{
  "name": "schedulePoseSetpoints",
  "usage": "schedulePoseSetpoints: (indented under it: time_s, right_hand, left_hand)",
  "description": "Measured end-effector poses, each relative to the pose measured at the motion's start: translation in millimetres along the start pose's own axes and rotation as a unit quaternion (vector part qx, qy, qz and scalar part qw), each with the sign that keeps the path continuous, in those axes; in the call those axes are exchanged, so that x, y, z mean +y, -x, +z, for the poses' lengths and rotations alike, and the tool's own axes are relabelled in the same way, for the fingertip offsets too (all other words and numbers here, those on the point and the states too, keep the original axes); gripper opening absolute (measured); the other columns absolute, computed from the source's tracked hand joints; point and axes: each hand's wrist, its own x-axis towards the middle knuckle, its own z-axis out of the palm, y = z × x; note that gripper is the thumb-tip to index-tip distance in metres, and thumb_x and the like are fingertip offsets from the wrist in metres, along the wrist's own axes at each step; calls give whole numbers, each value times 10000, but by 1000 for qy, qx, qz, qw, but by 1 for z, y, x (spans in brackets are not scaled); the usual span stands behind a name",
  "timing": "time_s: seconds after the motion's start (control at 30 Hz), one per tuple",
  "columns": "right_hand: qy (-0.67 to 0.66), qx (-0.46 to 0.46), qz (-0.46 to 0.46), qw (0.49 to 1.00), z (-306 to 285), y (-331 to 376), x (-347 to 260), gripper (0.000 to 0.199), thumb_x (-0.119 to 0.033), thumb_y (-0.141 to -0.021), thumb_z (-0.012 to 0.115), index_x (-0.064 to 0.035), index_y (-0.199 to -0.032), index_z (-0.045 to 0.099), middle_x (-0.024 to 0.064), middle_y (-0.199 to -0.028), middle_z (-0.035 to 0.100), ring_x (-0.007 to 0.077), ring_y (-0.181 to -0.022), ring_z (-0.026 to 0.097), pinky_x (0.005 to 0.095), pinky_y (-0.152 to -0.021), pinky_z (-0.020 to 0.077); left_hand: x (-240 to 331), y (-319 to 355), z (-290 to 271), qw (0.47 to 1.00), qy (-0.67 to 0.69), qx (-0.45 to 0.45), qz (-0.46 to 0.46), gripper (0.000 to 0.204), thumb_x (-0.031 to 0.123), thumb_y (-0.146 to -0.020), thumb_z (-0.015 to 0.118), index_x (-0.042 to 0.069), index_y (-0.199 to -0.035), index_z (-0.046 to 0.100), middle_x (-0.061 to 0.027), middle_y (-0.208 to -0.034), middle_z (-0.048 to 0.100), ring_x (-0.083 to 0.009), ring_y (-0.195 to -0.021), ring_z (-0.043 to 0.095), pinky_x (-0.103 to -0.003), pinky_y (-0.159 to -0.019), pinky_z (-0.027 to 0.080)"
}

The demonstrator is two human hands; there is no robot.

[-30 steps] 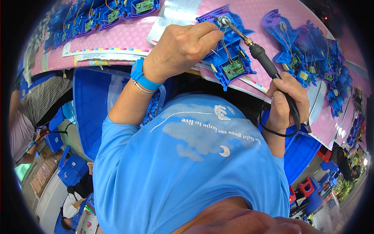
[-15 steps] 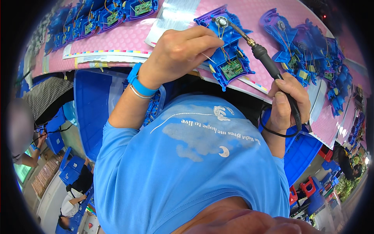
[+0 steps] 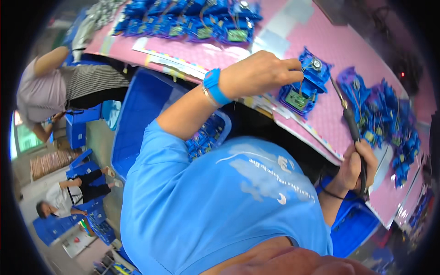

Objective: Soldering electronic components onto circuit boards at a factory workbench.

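A blue plastic housing half (image 3: 316,84) lies on the pink table covering, with a round speaker (image 3: 316,64) at its far end and a green circuit board (image 3: 296,99) at its near end. Thin wires run between the two. Over the housing's left side, my left hand (image 3: 263,75) is closed in a pinch; what its fingertips hold is too small to make out beside the wires. My right hand (image 3: 359,167) grips the black handle of a soldering iron (image 3: 352,126). The iron's metal tip is apart from the speaker, just right of the housing.
Wired blue housings (image 3: 188,20) stand in a row at the far left. More are heaped on the right (image 3: 385,114). Blue bins (image 3: 137,119) stand below the table edge, one holding parts (image 3: 206,135). Two other people are off to the left.
My view has turned, so the table and housings appear shifted. The soldering iron's tip has come away from the speaker to the right. My left hand stays pinched by the wires.
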Motion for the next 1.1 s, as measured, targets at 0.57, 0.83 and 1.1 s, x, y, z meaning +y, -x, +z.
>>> schedulePoseSetpoints:
  time_s: [0.57,0.83,1.1]
  right_hand:
    - [1,16,1,1000,10,-9,-14,240,76,-813,591,109,-1046,640,140,-691,592,172,-575,547,290,-549,417]
    - [77,51,11,996,3,-3,-22,211,47,-859,573,110,-1051,638,142,-731,595,164,-620,536,288,-597,414]
    - [96,60,-1,994,-12,-4,-13,210,62,-885,552,115,-1068,639,142,-738,608,153,-625,554,286,-581,437]
  left_hand:
    - [-82,-23,-9,994,58,-15,90,202,-71,-839,635,70,-981,666,-23,-1127,699,-282,-801,695,-370,-696,560]
    - [-109,-11,-48,993,1,-108,40,347,-127,-762,622,54,-1051,686,-107,-1105,712,-344,-843,703,-389,-728,565]
    - [-136,17,-70,995,13,-76,-57,239,-105,-802,633,17,-1001,680,-142,-1066,727,-379,-950,701,-419,-783,554]
